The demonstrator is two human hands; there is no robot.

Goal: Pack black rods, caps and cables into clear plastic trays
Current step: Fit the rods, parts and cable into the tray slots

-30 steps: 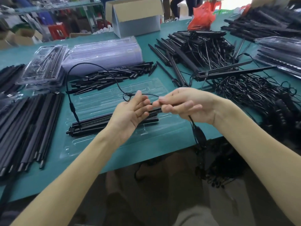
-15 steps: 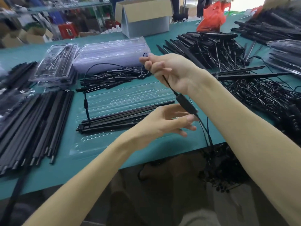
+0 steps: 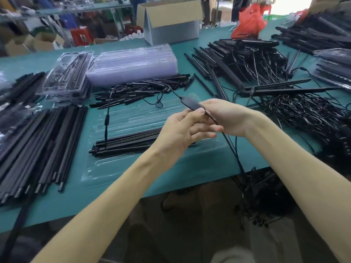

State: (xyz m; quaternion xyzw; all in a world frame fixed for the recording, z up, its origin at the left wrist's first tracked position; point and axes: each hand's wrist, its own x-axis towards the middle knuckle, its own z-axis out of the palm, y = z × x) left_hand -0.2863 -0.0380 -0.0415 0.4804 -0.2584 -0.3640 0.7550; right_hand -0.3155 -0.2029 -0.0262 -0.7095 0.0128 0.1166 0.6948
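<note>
Cable [image 3: 107, 103] with inline box [image 3: 190, 103] sits mid-frame above the clear tray [image 3: 133, 114], the box pinched between thumb and fingers of the left hand [image 3: 180, 131]; half a second ago it hung below the raised right hand [image 3: 228, 118]. Right hand is now lowered against the left, fingers hidden, grip cannot be told. Judgement: slack is being gathered to coil beside the rods [image 3: 129, 142].

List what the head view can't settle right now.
Head view, right hand: its grip is unclear, fingers hidden behind the left hand, whose thumb pins the inline box.
Head view, cable: lower end drops past the table edge into a dark tangle.
Head view, rods in the clear tray: right ends covered by the left hand.
Head view, packed tray: contents lost to glare and blur.
</note>
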